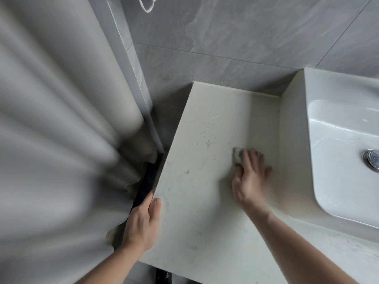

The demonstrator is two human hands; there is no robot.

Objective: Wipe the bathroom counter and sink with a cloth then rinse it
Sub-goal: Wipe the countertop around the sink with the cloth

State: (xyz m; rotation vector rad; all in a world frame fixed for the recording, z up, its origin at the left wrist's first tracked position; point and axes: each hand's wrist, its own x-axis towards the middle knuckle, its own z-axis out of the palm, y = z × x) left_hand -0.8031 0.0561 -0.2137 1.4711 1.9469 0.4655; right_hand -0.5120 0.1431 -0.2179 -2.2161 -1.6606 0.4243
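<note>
**Counter wiped, sink waiting**

The counter (205, 181) bears the work. The left hand (141, 224) hooks its edge, apparently bracing; the right hand (251, 177), fingers spread flat, presses the small cloth (238, 156) down to scrub.

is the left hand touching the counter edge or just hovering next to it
Touching. In the head view the left hand grips the counter at its left edge: the thumb lies on top and the fingers wrap over the side.
</note>
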